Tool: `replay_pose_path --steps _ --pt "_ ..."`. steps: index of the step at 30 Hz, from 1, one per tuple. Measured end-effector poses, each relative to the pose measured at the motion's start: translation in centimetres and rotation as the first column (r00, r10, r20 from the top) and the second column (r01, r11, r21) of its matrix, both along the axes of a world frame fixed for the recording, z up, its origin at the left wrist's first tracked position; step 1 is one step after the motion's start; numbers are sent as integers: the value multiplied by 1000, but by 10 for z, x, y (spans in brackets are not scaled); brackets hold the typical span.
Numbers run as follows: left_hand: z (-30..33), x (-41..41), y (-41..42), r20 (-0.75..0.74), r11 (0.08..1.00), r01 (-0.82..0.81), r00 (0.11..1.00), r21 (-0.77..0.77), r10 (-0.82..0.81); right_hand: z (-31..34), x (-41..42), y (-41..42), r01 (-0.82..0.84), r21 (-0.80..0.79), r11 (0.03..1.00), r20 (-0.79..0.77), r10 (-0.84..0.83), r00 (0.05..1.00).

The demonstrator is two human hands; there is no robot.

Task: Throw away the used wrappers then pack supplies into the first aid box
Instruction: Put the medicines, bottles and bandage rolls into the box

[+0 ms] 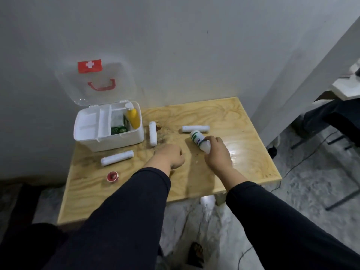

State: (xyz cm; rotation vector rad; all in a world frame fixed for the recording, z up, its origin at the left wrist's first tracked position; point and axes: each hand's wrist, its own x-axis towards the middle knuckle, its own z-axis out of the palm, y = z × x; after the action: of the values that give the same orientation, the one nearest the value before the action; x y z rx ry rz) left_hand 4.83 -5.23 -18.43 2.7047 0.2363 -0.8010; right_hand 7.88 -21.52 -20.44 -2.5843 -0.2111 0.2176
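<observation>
Right hand (218, 152) grasps white plastic bottle with green label (198, 140), tilted over pale wooden table (243, 121). Left hand (171, 155) clenched, contents not visible. Open white plastic first aid box (116, 141) at table's far left

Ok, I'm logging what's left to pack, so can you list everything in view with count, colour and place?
First aid box: one, white, lid open, table's far left corner.
Yellow bottle: one, upright in the box's right compartment.
Green packet: one, in the box beside the yellow bottle.
Bandage rolls: three, white, on the table: beside the box, in front of it, far middle.
Tape roll: one, red and white, near left edge.
Table: one, light wood, against the wall.
White bottle: one, green label, tilted, held.
Left hand: closed, nothing visible in it.
Right hand: gripping the white bottle.
</observation>
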Motion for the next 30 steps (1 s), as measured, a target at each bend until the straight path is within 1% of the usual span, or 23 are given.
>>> replay_pose_path --steps 3,6,10,13,16,23,27,30 --pt "5 -4 1 35 999 -48 998 8 48 16 9 -3 3 68 998 111 -11 994" --pt "18 -8 -2 75 993 -114 991 14 113 33 17 0 -84 133 988 184 58 981" --pt "30 -21 5 90 981 -194 977 -19 195 43 14 15 -191 187 964 180 158 971" --pt "38 -36 19 122 967 -255 959 -10 255 46 7 32 -227 227 947 145 197 970" --pt "48 -46 41 146 960 -281 950 5 277 60 3 56 -255 270 928 127 228 965" --pt "74 -49 101 226 932 -359 914 59 337 115 7 137 -392 355 849 290 298 909" --pt "78 -48 134 294 921 -369 901 128 320 127 10 177 -408 361 839 305 307 901" --pt "72 -49 156 328 921 -382 882 74 339 117 10 201 -393 343 853 274 309 911"
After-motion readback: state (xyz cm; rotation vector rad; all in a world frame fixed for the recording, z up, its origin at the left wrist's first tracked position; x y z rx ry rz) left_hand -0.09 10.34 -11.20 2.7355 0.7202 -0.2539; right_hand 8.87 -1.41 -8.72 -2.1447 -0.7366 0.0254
